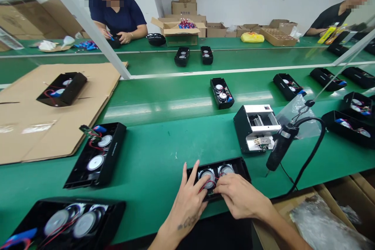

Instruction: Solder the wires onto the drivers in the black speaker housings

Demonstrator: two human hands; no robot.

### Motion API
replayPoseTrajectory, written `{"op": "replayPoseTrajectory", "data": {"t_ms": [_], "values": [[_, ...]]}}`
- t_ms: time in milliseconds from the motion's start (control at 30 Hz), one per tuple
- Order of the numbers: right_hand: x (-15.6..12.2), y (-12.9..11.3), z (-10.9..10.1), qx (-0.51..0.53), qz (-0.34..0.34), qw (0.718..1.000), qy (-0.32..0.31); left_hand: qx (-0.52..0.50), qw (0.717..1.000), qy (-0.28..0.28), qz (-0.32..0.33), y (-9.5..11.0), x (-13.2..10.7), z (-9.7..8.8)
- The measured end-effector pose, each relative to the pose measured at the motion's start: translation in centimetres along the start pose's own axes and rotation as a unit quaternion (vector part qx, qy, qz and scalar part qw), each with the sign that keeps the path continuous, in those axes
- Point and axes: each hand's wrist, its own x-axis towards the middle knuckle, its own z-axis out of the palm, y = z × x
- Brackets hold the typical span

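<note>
A black speaker housing (241, 166) lies open side up on the green bench in front of me, with two round speaker drivers (225, 170) and red wires inside. My left hand (190, 191) rests over its left end, the outer fingers spread and stretched out and another fingertip on the left driver. At the near edge, my right hand (238, 193) has its fingers pinched together inside the housing, close to the red wires. What lies between those fingertips is hidden. Both hands touch the same housing.
A black-and-white machine (258, 129) stands behind the housing. An electric screwdriver (283, 144) hangs at its right. Several open housings (95, 154) lie at left, on cardboard (61, 125), and at right. Boxes with plastic bags (325, 218) stand lower right. Two people sit across the bench.
</note>
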Motion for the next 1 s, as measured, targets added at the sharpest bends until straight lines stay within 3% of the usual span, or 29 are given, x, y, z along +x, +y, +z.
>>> {"op": "replayPoseTrajectory", "data": {"t_ms": [267, 467, 567, 667, 733, 833, 1000], "values": [[-0.5, -0.2, 1.1, -0.03, -0.004, 0.999, 0.025, 0.012, 1.0, 0.003, 0.017, -0.4, 0.2, 0.7], [0.4, -1.2, 1.7, -0.099, 0.004, 0.994, 0.04, -0.069, 0.998, -0.014, -0.004, -1.3, 1.4, 0.2], [2.3, -1.5, -0.2, -0.108, 0.026, 0.994, -0.021, -0.134, 0.987, -0.077, -0.04, -2.5, 3.6, -1.6], [4.9, -1.2, -3.5, -0.079, 0.068, 0.992, -0.077, -0.223, 0.952, -0.192, -0.08, -4.7, 6.8, -3.8], [6.5, -0.7, -5.5, -0.063, 0.086, 0.99, -0.095, -0.255, 0.934, -0.23, -0.098, -6.2, 8.7, -4.9], [8.2, -0.2, -7.2, -0.059, 0.095, 0.987, -0.115, -0.272, 0.922, -0.251, -0.117, -7.7, 10.3, -5.4], [8.7, -0.2, -6.9, -0.059, 0.116, 0.984, -0.119, -0.287, 0.912, -0.252, -0.146, -7.9, 10.5, -5.0]]}}
